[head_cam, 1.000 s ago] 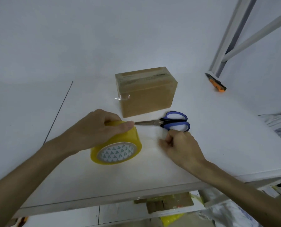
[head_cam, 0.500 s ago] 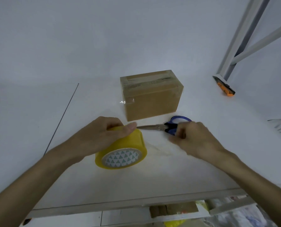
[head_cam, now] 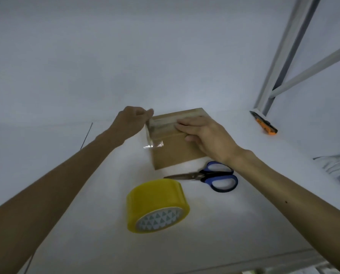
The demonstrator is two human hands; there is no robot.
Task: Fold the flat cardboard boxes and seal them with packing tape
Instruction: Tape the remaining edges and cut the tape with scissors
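A cardboard box (head_cam: 177, 153) sits at the back middle of the worktop (head_cam: 244, 224). Just in front of it lie scissors (head_cam: 210, 177), blades pointing left, handles to the right. In front of these, nearer the person, is a tape roll (head_cam: 157, 202), its opening toward the person. At the far right back, a utility knife (head_cam: 264, 125) lies at the foot of a frame post (head_cam: 280, 66). The left grip (head_cam: 131, 123) pinches a tape strip (head_cam: 153, 144) at the box's upper left corner. The right grip (head_cam: 206, 135) rests flat on the box top.
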